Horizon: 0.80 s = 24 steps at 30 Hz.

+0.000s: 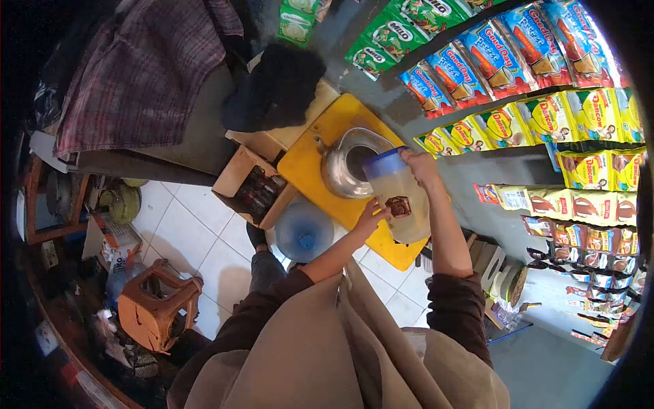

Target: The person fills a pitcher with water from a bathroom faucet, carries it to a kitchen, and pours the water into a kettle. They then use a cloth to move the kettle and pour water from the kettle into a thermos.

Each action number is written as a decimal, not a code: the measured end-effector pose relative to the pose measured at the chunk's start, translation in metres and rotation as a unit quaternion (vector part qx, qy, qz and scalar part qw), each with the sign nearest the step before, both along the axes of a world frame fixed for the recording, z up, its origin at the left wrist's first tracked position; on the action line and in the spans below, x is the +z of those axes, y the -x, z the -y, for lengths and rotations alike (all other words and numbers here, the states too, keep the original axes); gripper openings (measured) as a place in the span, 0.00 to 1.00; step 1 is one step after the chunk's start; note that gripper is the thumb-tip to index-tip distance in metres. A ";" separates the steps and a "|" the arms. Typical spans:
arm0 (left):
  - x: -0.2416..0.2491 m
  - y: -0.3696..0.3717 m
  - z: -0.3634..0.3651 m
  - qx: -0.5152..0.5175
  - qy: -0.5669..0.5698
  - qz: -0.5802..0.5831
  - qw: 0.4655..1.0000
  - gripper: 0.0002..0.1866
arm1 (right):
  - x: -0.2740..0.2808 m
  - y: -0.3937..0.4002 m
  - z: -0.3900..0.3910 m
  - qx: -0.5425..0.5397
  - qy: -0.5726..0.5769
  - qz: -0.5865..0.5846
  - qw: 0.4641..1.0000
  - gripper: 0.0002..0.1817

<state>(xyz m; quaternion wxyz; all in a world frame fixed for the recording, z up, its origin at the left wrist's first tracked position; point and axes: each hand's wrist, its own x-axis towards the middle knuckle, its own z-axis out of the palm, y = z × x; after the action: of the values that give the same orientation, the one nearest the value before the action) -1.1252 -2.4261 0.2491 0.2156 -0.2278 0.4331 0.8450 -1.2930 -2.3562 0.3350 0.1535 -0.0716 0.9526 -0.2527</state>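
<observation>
A translucent plastic pitcher [412, 217] with a blue top and a dark label is between my hands, over the yellow table [392, 249]. My right hand [421, 170] is closed on it at the blue top. Fingers of my left hand [371, 218] press against its side near the label. Right by the blue top stands a shiny metal kettle [335, 170] on the table, its round mouth partly covered by the pitcher. I cannot make out how much liquid is in the pitcher.
A cardboard box of dark bottles [253, 194] and a blue water gallon [304, 232] stand left of the table. Rows of hanging drink sachets [504, 65] line the wall at right. An orange-brown plastic stool [160, 307] sits lower left on the tiled floor [197, 221].
</observation>
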 end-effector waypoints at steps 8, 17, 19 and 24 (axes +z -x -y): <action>-0.002 0.000 -0.001 -0.002 -0.067 -0.001 0.998 0.40 | 0.004 -0.002 0.010 0.048 -0.034 -0.041 0.997 0.34; 0.006 0.012 0.000 -0.011 -0.111 0.002 0.994 0.38 | -0.020 0.027 -0.002 0.112 -0.178 -0.089 0.974 0.28; 0.015 0.014 0.001 -0.025 -0.127 -0.010 0.992 0.39 | 0.006 0.022 0.008 0.123 -0.179 -0.062 0.974 0.26; 0.027 0.016 -0.003 -0.006 -0.129 -0.027 0.991 0.37 | -0.020 0.053 -0.011 0.193 -0.218 -0.087 0.953 0.22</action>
<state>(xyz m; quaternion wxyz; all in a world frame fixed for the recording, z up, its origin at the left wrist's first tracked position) -1.1413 -2.4234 0.2757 0.2359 -0.1726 0.3275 0.8985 -1.3460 -2.3456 0.3155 0.1272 -0.2405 0.9623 0.0023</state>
